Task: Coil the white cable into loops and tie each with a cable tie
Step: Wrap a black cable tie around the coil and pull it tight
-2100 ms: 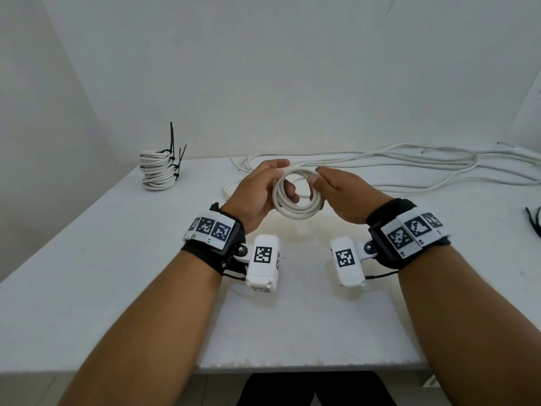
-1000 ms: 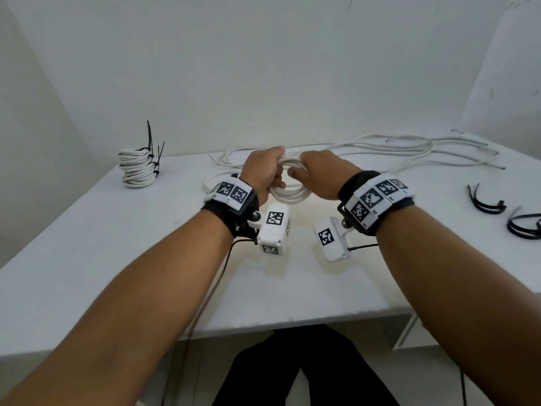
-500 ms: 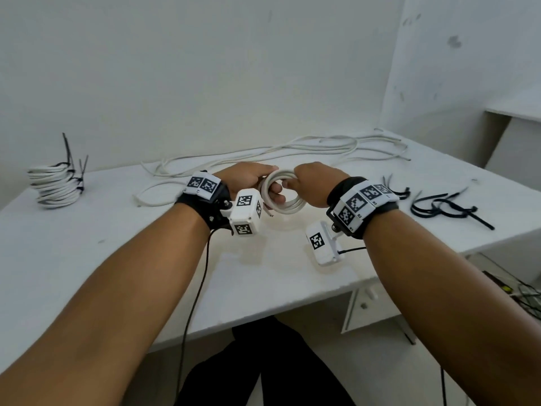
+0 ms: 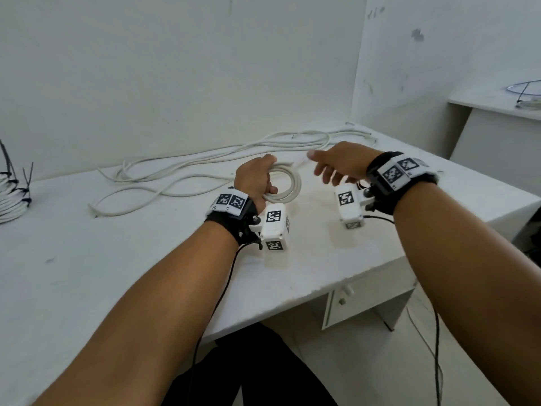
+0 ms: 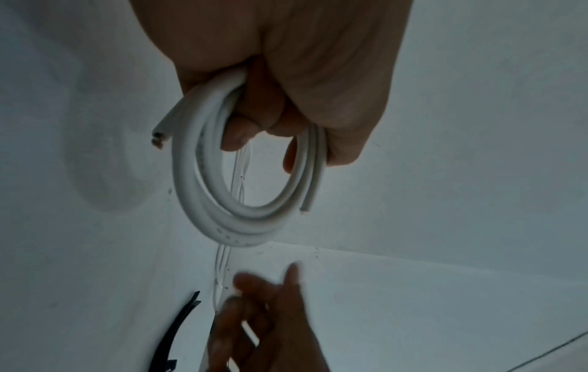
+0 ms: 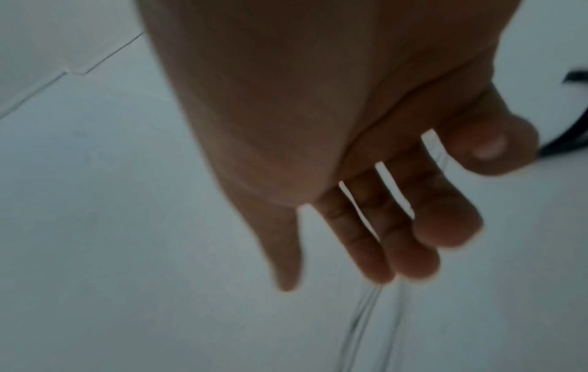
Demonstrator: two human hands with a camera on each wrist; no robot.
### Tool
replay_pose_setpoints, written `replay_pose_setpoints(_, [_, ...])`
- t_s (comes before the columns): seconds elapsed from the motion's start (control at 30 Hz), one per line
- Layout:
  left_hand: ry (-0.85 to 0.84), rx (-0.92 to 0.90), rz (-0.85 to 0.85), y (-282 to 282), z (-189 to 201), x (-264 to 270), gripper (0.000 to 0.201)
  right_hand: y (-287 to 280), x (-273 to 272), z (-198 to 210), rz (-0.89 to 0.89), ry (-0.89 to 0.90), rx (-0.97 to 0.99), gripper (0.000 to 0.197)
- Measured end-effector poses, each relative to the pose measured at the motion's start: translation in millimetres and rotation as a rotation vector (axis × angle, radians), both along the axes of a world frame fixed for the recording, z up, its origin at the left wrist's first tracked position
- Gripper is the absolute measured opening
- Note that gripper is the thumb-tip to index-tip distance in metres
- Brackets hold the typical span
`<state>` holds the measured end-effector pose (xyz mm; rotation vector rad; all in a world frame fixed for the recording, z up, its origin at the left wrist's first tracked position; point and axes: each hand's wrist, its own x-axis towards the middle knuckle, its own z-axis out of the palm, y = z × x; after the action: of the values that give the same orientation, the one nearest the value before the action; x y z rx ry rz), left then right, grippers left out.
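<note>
My left hand [image 4: 257,178] grips a small coil of white cable [image 4: 288,186] just above the white table [image 4: 131,259]; the left wrist view shows the fingers curled through the coil [image 5: 242,201], both cut ends free. My right hand [image 4: 336,164] hovers to the right of the coil with fingers spread and holds nothing; the right wrist view shows its fingers [image 6: 381,239] extended. Black cable ties [image 5: 178,332] lie on the table beyond the right hand, mostly hidden behind it in the head view.
Long loose white cables [image 4: 205,165] run along the back of the table. A stack of tied coils [image 4: 11,197] sits at the far left edge. A second desk [image 4: 497,112] stands at the right. A drawer unit [image 4: 366,297] is below the table.
My right hand has let go of the coil and moved right, fingers spreading. The left hand keeps the coil. The head view has swung to the right.
</note>
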<state>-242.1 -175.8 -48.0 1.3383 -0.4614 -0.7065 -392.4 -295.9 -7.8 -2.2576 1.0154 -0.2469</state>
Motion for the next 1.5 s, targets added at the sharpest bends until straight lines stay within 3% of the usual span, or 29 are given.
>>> replay_pose_setpoints(0.13, [0.025,0.015,0.038,2.6,-12.8,8.7,0.029,-42.4,-14.6,-8.7,-0.23,0.293,-0.266,0.043])
replay_pose_setpoints(0.2, [0.028,0.004,0.042,4.0,-13.9,12.3,0.032,-51.3,-17.3,-17.0,-0.27,0.38,-0.293,0.043])
replay_pose_setpoints(0.43, [0.03,-0.031,0.046,7.4,-16.0,18.1,0.032,-64.1,-17.8,-38.2,-0.31,0.425,-0.329,0.035])
replay_pose_setpoints(0.57, [0.035,-0.048,0.041,6.6,-15.0,16.7,0.031,-61.8,-21.6,-36.4,-0.283,0.323,-0.227,0.032])
replay_pose_setpoints(0.67, [0.05,-0.066,0.043,7.1,-16.2,16.7,0.031,-62.7,-19.7,-38.1,-0.312,0.441,-0.344,0.025])
replay_pose_setpoints(0.83, [0.07,-0.105,0.045,10.0,-10.7,19.8,0.028,-42.2,-10.7,-21.5,-0.296,0.358,-0.338,0.02])
replay_pose_setpoints(0.97, [0.084,-0.143,0.06,14.5,0.0,27.0,0.028,-22.2,6.2,-9.0,-0.155,0.181,-0.34,0.006])
replay_pose_setpoints(1.13, [0.0,-0.17,0.103,34.3,15.7,53.2,0.031,6.3,39.4,-2.2,-0.014,0.04,-0.326,0.009])
replay_pose_setpoints(1.3, [-0.045,-0.197,0.135,73.7,19.4,92.9,0.03,33.9,88.9,-5.5,0.049,-0.148,-0.176,0.021])
replay_pose_setpoints(1.5, [-0.041,-0.17,0.159,117.2,5.7,124.5,0.028,74.8,158.4,-11.1,0.024,-0.453,-0.02,0.007])
